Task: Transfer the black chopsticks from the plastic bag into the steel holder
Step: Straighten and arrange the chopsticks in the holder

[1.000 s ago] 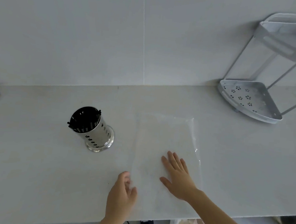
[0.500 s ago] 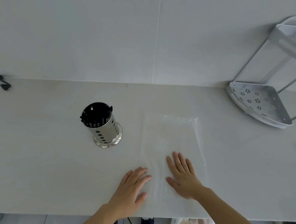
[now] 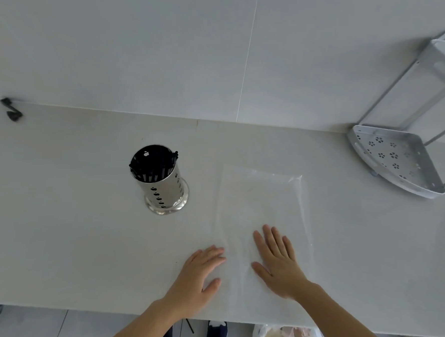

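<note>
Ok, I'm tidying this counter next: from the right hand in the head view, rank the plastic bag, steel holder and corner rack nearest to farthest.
1. plastic bag: under the right hand.
2. steel holder: to its left, chopsticks inside.
3. corner rack: far right, against the wall.

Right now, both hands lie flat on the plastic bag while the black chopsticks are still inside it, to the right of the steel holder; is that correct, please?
Not quite. In the head view the black chopsticks already stand in the steel holder; the plastic bag lies flat with nothing visible inside. The rest holds: the left hand and right hand lie flat on the bag, right of the holder.
</note>
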